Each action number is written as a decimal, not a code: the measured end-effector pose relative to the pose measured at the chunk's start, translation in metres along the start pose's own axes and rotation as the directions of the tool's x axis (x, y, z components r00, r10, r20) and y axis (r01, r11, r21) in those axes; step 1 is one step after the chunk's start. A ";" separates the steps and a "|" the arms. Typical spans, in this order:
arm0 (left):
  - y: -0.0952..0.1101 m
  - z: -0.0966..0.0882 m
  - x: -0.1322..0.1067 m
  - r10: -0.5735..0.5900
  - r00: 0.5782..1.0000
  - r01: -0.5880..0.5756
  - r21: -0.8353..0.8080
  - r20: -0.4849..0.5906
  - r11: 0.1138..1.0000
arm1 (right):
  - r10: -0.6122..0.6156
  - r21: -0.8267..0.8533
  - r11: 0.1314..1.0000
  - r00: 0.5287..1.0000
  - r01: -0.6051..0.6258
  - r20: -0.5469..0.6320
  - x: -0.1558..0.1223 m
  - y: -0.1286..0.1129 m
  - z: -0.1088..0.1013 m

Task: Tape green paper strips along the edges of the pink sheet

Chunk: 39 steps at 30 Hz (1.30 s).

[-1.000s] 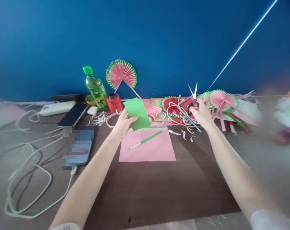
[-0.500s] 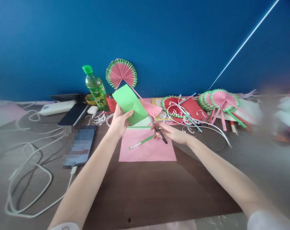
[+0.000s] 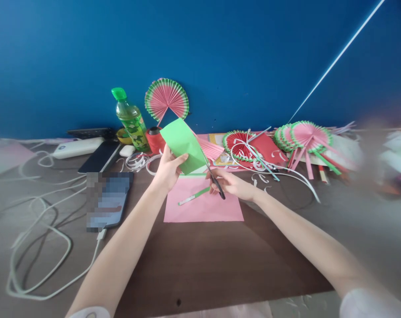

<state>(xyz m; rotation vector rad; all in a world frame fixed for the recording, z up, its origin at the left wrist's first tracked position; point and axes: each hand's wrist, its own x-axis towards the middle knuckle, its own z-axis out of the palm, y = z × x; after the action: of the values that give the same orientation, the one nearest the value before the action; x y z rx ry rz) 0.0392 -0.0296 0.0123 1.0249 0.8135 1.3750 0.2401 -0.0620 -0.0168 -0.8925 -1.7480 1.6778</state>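
Observation:
My left hand (image 3: 169,170) is closed on a sheet of green paper (image 3: 182,143), held up above the brown table (image 3: 207,260). My right hand (image 3: 231,184) grips black-handled scissors (image 3: 213,176), their blades running up along the green sheet's right edge. Below both hands a pink paper sheet (image 3: 203,205) lies flat with a thin green strip (image 3: 195,196) on it.
A green bottle (image 3: 129,118), a red thread spool (image 3: 154,139) and a pink paper fan (image 3: 167,99) stand by the blue wall. More paper fans (image 3: 306,137) and white paper trimmings (image 3: 269,165) lie at the right. A phone (image 3: 107,201), white cables (image 3: 37,221) and a charger (image 3: 77,148) fill the left.
My right hand picked up the scissors at the right and brought them left to the green paper. My left hand raised the green sheet a little.

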 end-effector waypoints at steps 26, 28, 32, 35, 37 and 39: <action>-0.003 0.000 0.001 -0.002 1.000 0.002 0.020 -0.001 1.000 | 0.030 -0.009 1.000 0.999 -0.030 -0.019 -0.001 -0.003 0.003; -0.003 0.000 0.001 -0.006 1.000 0.006 0.012 -0.003 1.000 | 0.040 -0.015 0.999 0.999 -0.040 -0.022 -0.001 -0.005 0.003; -0.003 0.000 0.000 -0.009 1.000 0.009 0.000 -0.007 1.000 | 0.047 -0.025 0.999 0.999 -0.047 -0.024 -0.001 -0.006 0.004; -0.003 0.001 0.000 -0.013 1.000 0.013 0.007 -0.005 1.000 | 0.036 -0.044 0.998 0.999 -0.037 -0.029 -0.001 -0.006 0.004; -0.002 0.001 -0.001 -0.013 1.000 0.013 0.013 -0.004 1.000 | 0.036 -0.047 0.998 0.999 -0.037 -0.032 -0.001 -0.005 0.004; -0.002 0.002 -0.001 -0.011 1.000 0.012 0.011 -0.004 1.000 | 0.041 -0.038 0.998 0.999 -0.042 -0.034 -0.001 -0.004 0.004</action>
<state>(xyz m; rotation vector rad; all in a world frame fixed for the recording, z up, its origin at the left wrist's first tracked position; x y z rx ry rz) 0.0415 -0.0306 0.0111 1.0252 0.8297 1.3644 0.2372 -0.0654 -0.0125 -0.9743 -1.7561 1.6513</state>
